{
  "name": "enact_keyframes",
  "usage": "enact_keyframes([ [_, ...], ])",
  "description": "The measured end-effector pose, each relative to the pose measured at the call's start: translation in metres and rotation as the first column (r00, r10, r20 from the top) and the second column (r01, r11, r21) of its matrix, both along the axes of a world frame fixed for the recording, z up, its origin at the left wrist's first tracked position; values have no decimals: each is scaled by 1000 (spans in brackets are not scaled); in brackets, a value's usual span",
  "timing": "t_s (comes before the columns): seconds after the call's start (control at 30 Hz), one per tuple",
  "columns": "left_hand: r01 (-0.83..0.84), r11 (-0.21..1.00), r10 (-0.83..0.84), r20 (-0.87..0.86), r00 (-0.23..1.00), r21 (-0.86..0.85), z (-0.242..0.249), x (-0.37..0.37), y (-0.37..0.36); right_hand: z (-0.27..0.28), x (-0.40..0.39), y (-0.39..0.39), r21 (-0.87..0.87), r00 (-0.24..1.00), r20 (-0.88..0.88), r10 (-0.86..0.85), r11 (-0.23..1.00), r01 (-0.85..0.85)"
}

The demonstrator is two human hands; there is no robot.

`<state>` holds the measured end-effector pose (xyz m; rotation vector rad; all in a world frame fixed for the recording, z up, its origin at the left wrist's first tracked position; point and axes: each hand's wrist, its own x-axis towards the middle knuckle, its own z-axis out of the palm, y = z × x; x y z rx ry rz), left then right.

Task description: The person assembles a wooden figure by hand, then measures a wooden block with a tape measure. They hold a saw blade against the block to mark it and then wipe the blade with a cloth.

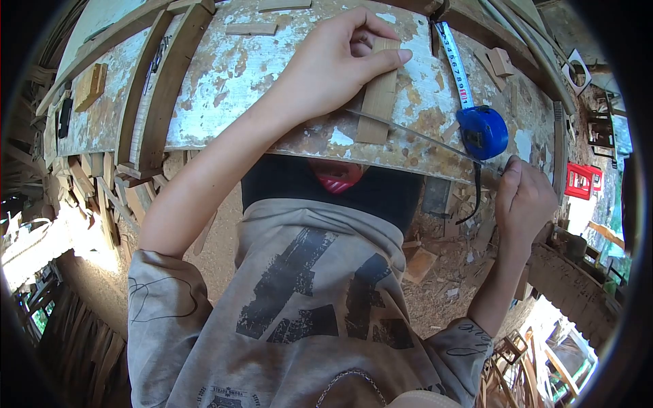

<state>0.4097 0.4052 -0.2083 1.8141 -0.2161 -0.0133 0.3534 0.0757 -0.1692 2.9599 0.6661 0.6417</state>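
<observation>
My left hand (343, 58) is closed on a short flat wood piece (378, 102), pressing it on the worn, paint-flecked bench (238, 81). My right hand (525, 197) is closed at the bench's front edge, on the end of a thin, straight metal blade (435, 142). The blade runs leftward and crosses the lower part of the wood piece. Between the hands, beside the blade, sits a blue tape measure (483, 132), its yellow-white tape (456, 64) drawn out away from me and its black strap hanging over the edge.
A wooden rail frame (163, 92) and a wood block (90, 87) are at the left. Small offcuts (250, 29) lie at the back, with another block (500, 61) at the right. A red object (583, 181) is beyond the bench; scraps cover the floor.
</observation>
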Motion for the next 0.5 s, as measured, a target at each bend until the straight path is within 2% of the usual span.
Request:
enact_keyframes([
  [0.03, 27, 999, -25, -36, 999, 46, 4, 1, 0, -1, 0, 0, 10, 1000, 4, 6, 1000, -6],
  [0.13, -120, 970, 55, 292, 955, 213, 1, -8, 0, -3, 2, 1, 35, 1000, 10, 23, 999, -24],
  [0.23, -163, 942, 18, 441, 897, 295, -7, -3, 2, -5, 2, 0, 35, 1000, -8, 22, 999, -21],
  [0.33, -172, 928, -15, 495, 869, 330, -12, 3, 3, -5, 1, 1, 27, 1000, -31, -2, 1000, 3],
  [0.43, -101, 932, -28, 347, 937, 349, -6, 4, 2, -7, 1, 1, 34, 1000, -23, -2, 999, 3],
  [0.5, -106, 919, -51, 381, 923, 379, -8, 6, 3, -7, 2, 0, 35, 999, -32, 1, 999, 0],
])
